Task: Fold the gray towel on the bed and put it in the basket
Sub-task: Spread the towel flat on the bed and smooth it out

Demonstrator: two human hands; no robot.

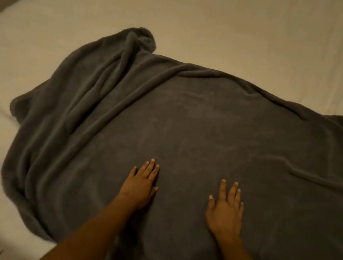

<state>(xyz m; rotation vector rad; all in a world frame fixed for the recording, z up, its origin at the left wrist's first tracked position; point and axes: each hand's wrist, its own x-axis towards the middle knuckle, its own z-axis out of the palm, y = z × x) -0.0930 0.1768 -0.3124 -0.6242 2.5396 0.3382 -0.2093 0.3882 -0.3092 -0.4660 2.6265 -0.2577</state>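
From the head view I see the dark gray fleecy towel (187,137) spread on the white-sheeted bed (230,25), its long axis running left to right across me, with my left hand (140,184) and right hand (225,212) both flat, open-palmed, gripping nothing, near its near edge.

You are resting your left hand (141,186) and right hand (225,212) flat, side by side, on the gray fleece towel (190,121) lying spread across the white-sheeted bed (208,21).
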